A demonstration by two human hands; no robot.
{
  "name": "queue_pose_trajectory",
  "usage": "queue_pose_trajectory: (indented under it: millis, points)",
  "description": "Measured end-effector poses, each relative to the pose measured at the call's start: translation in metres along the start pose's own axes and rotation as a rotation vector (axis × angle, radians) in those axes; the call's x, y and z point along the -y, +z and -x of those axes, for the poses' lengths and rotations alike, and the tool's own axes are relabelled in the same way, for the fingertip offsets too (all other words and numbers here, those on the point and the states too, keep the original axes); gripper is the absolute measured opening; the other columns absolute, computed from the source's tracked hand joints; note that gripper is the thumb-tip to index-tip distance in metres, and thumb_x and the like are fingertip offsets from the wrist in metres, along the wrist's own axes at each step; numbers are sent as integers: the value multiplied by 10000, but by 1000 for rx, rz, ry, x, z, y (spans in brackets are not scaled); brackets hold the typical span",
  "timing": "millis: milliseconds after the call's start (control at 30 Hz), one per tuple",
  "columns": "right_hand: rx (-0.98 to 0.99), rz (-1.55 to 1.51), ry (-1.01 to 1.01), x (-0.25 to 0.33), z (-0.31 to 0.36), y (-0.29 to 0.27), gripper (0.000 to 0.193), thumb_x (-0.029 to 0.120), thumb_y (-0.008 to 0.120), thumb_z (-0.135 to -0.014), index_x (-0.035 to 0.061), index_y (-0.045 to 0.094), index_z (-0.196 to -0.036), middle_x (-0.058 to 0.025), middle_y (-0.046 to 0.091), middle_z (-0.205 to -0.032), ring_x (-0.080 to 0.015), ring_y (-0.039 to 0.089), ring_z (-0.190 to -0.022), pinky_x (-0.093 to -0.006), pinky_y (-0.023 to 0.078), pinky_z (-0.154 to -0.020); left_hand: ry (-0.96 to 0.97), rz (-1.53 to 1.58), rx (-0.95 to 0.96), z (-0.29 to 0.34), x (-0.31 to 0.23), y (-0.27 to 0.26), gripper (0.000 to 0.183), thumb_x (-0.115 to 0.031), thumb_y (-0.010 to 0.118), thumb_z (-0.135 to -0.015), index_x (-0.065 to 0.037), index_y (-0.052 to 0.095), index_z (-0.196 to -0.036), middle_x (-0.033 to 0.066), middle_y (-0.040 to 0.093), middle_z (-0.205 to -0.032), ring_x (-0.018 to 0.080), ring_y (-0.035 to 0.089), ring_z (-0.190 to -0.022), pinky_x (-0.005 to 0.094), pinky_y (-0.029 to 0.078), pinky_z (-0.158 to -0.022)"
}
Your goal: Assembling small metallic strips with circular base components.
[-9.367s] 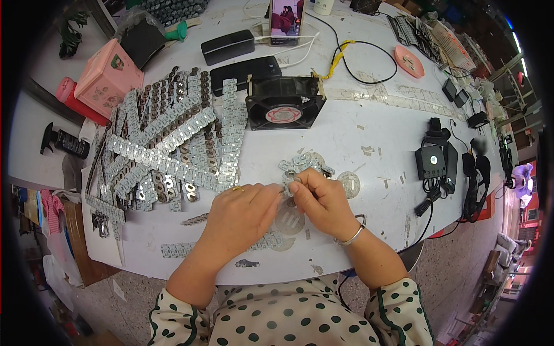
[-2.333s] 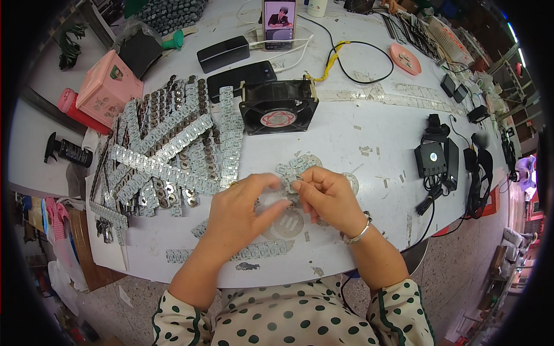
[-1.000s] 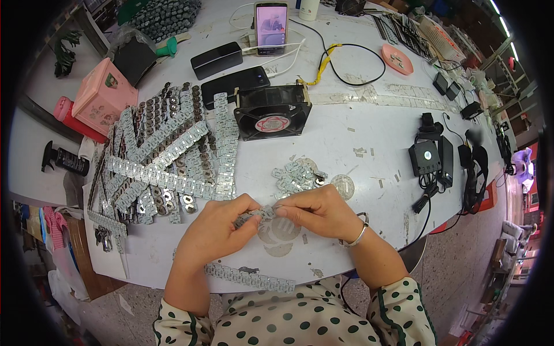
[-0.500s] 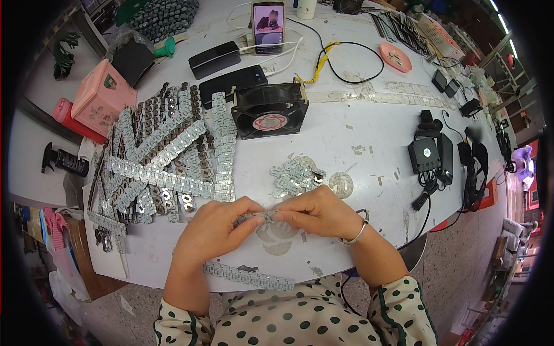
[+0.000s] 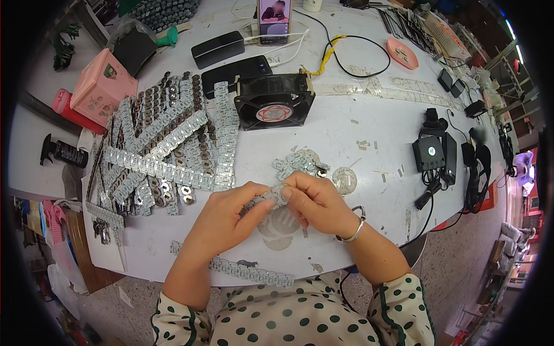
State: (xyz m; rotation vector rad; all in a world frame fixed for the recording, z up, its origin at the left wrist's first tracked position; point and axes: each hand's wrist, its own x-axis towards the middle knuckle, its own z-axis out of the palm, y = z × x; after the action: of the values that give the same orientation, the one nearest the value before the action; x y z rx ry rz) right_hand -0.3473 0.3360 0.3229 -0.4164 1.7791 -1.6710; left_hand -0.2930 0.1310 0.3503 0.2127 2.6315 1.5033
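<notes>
A short metal strip (image 5: 278, 198) sits between the two hands, raised just above the desk (image 5: 378, 202), its far details too small to tell. The left hand (image 5: 231, 218) curls its fingers around one end, thumb on top, probably to steady it; part of the strip is hidden inside that grip. The right hand (image 5: 318, 203) pinches the other end between thumb and fingertips, seemingly so that single links can be worked finely. Neither hand is spread; the thumbs nearly meet over the strip.

Just beyond the hands lies a small pile of loose links (image 5: 293, 164), likely set there for easy reach. Nearer the body, a longer strip (image 5: 251, 272) lies along the desk edge, close to the left forearm. Left of the hands and farther out, a large heap of strips (image 5: 158, 164) lies crisscrossed. Past the loose links, a black fan (image 5: 274, 102) faces the hands, and behind it a phone (image 5: 274, 26) stands upright, presumably for viewing.
</notes>
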Motion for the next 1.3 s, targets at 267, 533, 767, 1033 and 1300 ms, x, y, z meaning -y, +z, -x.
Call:
queue_pose_trajectory:
  millis: [267,533,767,1033,1300]
  points:
    - [-329,347,-255,-3,1,9,145,158,581,-962,26,549,-913,-55,554,-622,-92,498,-540,-272,411,-509,76,-151,-115,-2,10,12,172,-140,646,-890,-36,609,-1022,122,645,-730,276,628,-636,359,481,-606]
    - [-350,315,-220,-7,-2,16,138,148,571,-968,21,548,-918,-65,560,-621,-105,509,-541,-277,418,-508,348,-506,-236,-6,19,23,164,-84,652,-854,-47,604,-1006,87,638,-811,245,606,-736,363,463,-694]
    - [-264,-42,-12,-7,-4,15,168,182,537,-994,34,557,-917,-1,569,-616,-57,512,-468,-227,408,-438,368,-545,-367,-10,23,26,187,-111,677,-842,-63,632,-1017,43,640,-792,208,596,-699,333,448,-649]
    - [-304,-168,34,-3,-2,10,178,193,535,-997,36,565,-918,1,572,-630,-56,526,-477,-207,434,-437,343,-572,-296,-7,16,31,205,-100,690,-845,-85,664,-1048,37,669,-804,204,607,-652,329,458,-599]
    - [-470,576,-222,-8,-3,-15,127,143,660,-900,33,612,-860,-99,591,-611,-194,569,-484,-306,448,-494,14,-410,-99,-3,10,26,242,-149,623,-916,-116,644,-1155,86,669,-731,256,632,-582,348,486,-537]
